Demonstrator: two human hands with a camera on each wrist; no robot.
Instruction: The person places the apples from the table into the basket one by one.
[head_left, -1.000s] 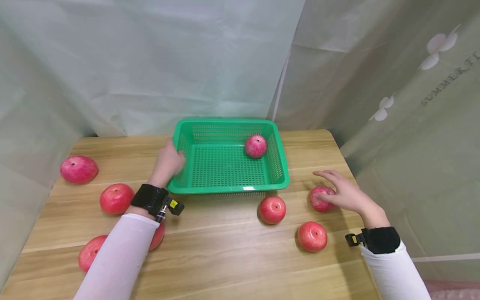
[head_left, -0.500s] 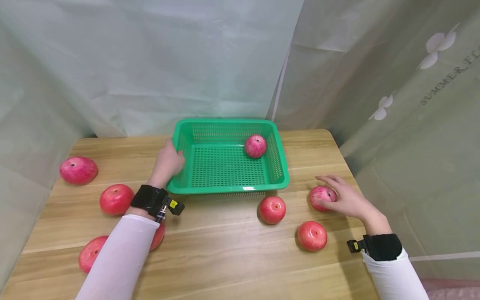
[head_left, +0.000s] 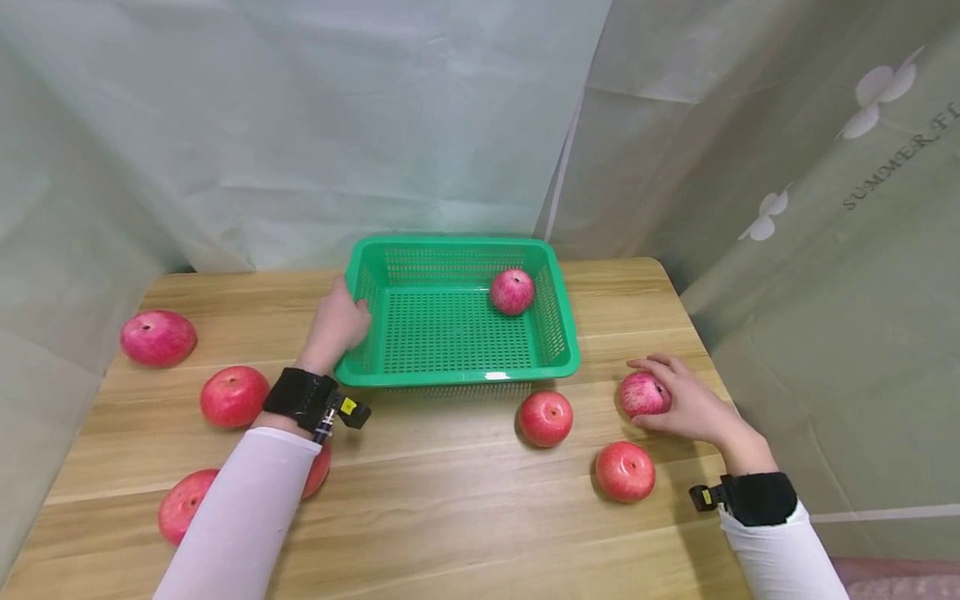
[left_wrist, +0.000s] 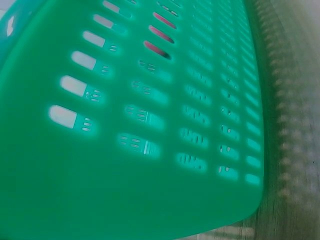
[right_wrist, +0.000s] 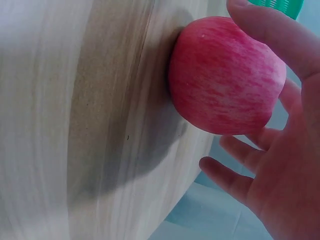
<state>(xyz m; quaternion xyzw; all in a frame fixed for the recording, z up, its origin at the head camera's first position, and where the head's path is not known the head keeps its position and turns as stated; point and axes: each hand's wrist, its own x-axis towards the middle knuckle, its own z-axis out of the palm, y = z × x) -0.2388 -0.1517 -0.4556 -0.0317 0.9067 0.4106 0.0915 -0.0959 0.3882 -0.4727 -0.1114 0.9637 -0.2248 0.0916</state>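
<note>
A green plastic basket (head_left: 457, 380) stands at the back middle of the table, with one streaky pink-red apple (head_left: 512, 292) in its right part. My left hand (head_left: 337, 325) grips the basket's left rim; the left wrist view shows the slotted basket wall (left_wrist: 100, 185) close up. My right hand (head_left: 693, 404) is at another streaky apple (head_left: 643, 393) on the right. In the right wrist view, the thumb lies across the near side of that apple (right_wrist: 225, 75) and the fingers reach behind it. The apple rests on the table; firm contact cannot be made out.
Two red apples, one nearer the basket (head_left: 546, 419) and one nearer me (head_left: 626, 472), lie on the wooden table (head_left: 450, 500). At left are a streaky apple (head_left: 158, 338), a red apple (head_left: 234, 397), and others partly behind my left arm. Curtains hang close around the back and sides.
My right hand has lowered around the right-hand apple, its thumb moving from over the fruit to its near side. My left hand and the basket have stayed in place.
</note>
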